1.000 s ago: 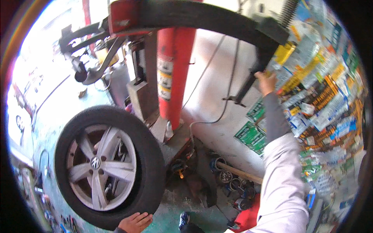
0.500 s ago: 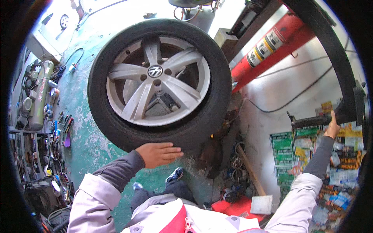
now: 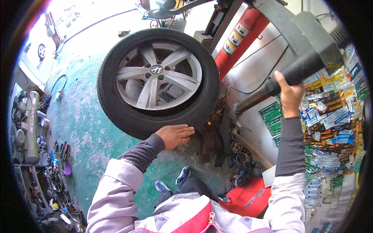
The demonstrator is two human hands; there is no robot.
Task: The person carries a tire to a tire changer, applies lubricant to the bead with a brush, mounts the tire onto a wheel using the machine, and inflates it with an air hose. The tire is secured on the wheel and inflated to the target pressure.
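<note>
"Where's that wheel [image 3: 156, 70]?"

"In front of the person [image 3: 175, 217], left of the red column [image 3: 241, 38], spoked face up, over the green floor [image 3: 89, 128]."

"And the left hand [image 3: 175, 136]?"

"Laid flat at the tyre's [image 3: 132, 118] near edge, fingers straight, gripping nothing."

"What about the right hand [image 3: 291, 97]?"

"Up at the black arm [image 3: 307, 64], thumb raised. Whether its fingers wrap around or just press, I can't tell from here."
</note>
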